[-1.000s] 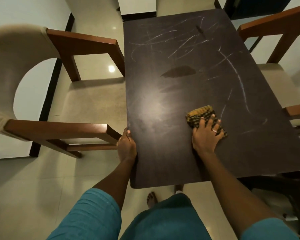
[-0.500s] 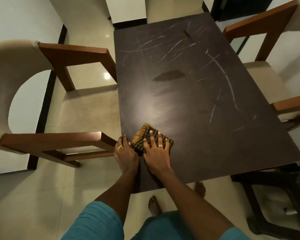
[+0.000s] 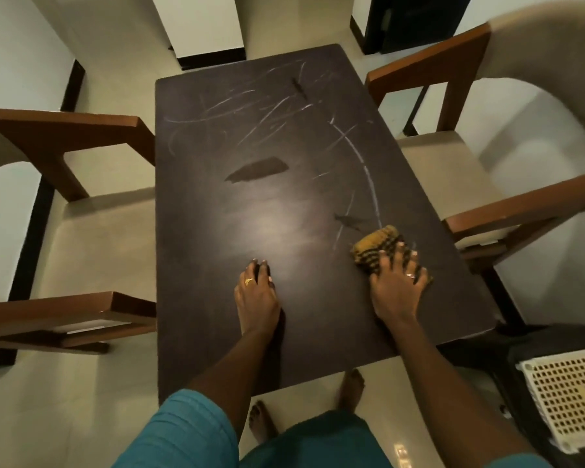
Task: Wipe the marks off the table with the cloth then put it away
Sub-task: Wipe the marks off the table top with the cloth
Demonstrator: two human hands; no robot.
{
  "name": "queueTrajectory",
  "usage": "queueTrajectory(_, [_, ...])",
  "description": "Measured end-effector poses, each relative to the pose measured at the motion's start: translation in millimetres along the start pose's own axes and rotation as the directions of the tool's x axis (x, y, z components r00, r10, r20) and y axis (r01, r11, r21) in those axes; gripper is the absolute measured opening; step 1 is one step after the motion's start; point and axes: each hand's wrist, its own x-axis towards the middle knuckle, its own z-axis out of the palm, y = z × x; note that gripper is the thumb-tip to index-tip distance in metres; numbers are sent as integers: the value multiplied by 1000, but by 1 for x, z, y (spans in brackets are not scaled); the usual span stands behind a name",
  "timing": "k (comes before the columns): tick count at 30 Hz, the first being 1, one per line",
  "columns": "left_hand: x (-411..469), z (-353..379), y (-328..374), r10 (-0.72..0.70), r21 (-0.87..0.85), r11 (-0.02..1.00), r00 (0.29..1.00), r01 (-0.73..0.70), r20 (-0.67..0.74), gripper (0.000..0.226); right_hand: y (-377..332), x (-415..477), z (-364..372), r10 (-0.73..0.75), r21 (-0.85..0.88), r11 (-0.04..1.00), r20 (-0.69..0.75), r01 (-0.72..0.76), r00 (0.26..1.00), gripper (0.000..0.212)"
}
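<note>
Our right hand (image 3: 397, 290) lies on the cloth (image 3: 374, 243) near the right edge of the table (image 3: 210, 332). Our left hand (image 3: 257, 298) rests on the tabletop to its left. Marks (image 3: 250, 111) lie beyond both. The left chair (image 3: 92, 231) and right chair (image 3: 453, 167) flank the long sides. A perforated basket (image 3: 568, 396) sits off the near right corner.

**Furniture and Surroundings**

A wooden armchair (image 3: 98, 248) with a beige seat is set along the left edge of the desk (image 3: 237, 214). A second armchair (image 3: 446, 163) of the same kind is set along the right edge. A white perforated crate (image 3: 568, 400) is seen off the near right corner, carried on something black. Pale glossy floor tiles (image 3: 41, 417) are laid beneath.
</note>
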Motion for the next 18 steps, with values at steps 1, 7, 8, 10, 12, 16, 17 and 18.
queueTrajectory(1, [1, 3, 8, 1, -2, 1000, 1000, -1, 0, 45, 25, 9, -4, 53, 0, 999, -17, -53, 998, 50])
queueTrajectory(7, [5, 17, 42, -15, -42, 999, 1000, 14, -13, 44, 94, 42, -17, 150, 22, 988, 11, -150, 989, 49])
queueTrajectory(8, [5, 18, 46, -23, -46, 999, 1000, 22, -16, 44, 90, 42, -17, 170, 39, 985, 15, -170, 985, 48])
queueTrajectory(10, [4, 21, 50, -36, -54, 998, 999, 35, -18, 44, 77, 41, -16, 209, 82, 974, 17, -210, 978, 48])
queueTrajectory(12, [2, 23, 53, -35, -56, 998, 999, 34, -21, 44, 60, 41, -16, 216, 110, 970, 31, -218, 976, 49])
queueTrajectory(16, [-2, 30, 56, -74, -64, 995, 997, 72, -31, 45, 10, 31, -11, 57, 88, 994, 48, -61, 997, 49])
queueTrajectory(17, [-3, 31, 56, -85, -71, 994, 996, 83, -30, 46, -6, 25, -8, 12, 78, 997, 42, -15, 999, 49])
queueTrajectory(18, [-4, 31, 57, -90, -81, 993, 995, 87, -31, 46, -21, 19, -6, -33, 67, 997, 49, 29, 998, 50])
